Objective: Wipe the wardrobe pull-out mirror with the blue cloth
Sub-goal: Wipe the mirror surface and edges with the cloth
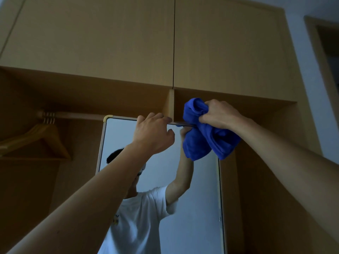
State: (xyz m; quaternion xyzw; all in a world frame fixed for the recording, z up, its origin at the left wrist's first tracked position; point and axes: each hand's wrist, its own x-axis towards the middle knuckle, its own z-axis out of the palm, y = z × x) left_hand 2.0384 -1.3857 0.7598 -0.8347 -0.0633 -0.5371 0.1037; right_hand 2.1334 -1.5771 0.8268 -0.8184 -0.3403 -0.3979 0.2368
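While mirror [194,208] stands vertically, left hand [153,133] grips its top edge, right hand [218,113] clutches blue cloth [200,142]

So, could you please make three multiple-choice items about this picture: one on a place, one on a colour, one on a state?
1. Where is the blue cloth?
A. in a drawer
B. at the mirror's top right corner
C. on the floor
2. What colour are the hangers?
A. red
B. black
C. light wood
3. What does the left hand do?
A. grips the mirror's top edge
B. hangs idle
C. holds the cloth
Key: 1B, the right hand bunches it over that corner; 2C, they match the wardrobe's tone; 3A, it curls over the edge.
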